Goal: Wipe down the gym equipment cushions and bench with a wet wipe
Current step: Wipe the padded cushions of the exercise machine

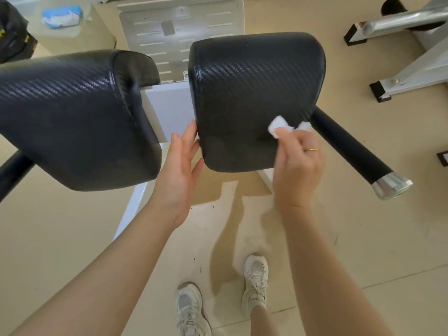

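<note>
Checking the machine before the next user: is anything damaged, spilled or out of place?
Nothing stands out. Both black cushions look intact, and the right hand presses the wet wipe on the right one. Dark specks dot the floor.

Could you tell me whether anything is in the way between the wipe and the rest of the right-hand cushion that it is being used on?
Nothing visible is. The right hand pinches the wet wipe against the right cushion, whose top lies bare ahead of it. The left hand only touches the cushion's left edge, off the top surface.
</note>
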